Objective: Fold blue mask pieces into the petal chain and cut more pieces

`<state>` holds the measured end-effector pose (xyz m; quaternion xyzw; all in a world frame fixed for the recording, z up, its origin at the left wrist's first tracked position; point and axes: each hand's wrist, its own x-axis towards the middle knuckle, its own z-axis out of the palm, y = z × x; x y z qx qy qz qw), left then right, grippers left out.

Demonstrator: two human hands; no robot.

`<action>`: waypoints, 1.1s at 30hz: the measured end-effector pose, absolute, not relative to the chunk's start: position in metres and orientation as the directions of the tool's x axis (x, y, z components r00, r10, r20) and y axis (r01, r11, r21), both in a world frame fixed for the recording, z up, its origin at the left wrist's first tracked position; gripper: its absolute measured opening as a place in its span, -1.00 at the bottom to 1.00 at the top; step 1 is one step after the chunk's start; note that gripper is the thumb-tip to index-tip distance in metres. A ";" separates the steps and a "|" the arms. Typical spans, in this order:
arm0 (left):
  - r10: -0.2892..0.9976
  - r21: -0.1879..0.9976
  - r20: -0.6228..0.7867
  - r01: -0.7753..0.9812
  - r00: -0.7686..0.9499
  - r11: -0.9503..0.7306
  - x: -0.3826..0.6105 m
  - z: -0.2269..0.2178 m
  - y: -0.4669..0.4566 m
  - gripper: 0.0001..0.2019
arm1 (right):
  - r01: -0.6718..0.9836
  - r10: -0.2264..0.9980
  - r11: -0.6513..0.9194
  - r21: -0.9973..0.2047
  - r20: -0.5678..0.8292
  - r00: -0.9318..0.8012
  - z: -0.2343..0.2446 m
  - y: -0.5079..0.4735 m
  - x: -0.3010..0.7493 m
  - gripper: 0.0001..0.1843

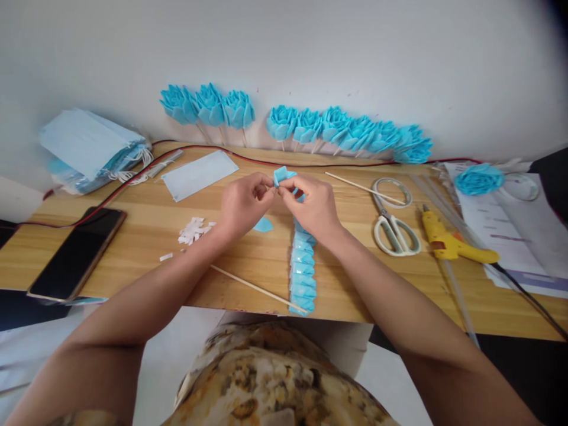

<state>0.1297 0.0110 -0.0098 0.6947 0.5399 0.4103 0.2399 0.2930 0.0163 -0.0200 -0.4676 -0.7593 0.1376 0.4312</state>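
Note:
My left hand (248,201) and my right hand (313,204) meet over the middle of the table. Between their fingertips they pinch a small folded piece of light blue fabric (283,176). Below my right hand, a row of overlapping blue fabric petals (303,269) runs towards the table's front edge; its far end is partly hidden by that hand. One loose blue petal (263,225) lies flat beneath my left hand. A thin wooden stick (255,287) lies slantwise, its near end on the petal row.
Blue fabric flowers (335,125) on sticks lean against the wall. Scissors (394,231) and a yellow glue gun (455,239) lie right. To the left are a phone (77,254), white scraps (191,231), a flat mask sheet (199,174) and a mask stack (91,145). A red-black cable (266,163) crosses behind.

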 end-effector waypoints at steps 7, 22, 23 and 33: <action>0.947 0.783 0.308 0.543 0.085 -0.304 0.129 -0.011 0.013 -0.85 | 0.598 0.837 0.515 -0.614 0.511 -0.196 -0.020 0.016 0.293 -0.86; 0.953 0.836 0.282 0.460 0.106 -0.299 0.128 -0.010 0.015 -0.81 | 0.350 0.930 0.367 -0.862 0.345 -0.124 -0.015 0.022 0.296 -0.86; 0.956 0.855 0.277 0.429 0.097 -0.291 0.127 -0.010 0.016 -0.84 | 0.304 0.945 0.326 -0.895 0.305 -0.114 -0.015 0.023 0.298 -0.85; 0.989 0.989 0.087 0.105 0.118 -0.100 0.122 -0.005 0.024 -0.78 | 0.084 0.981 0.131 -0.988 0.117 -0.153 -0.017 0.028 0.301 -0.79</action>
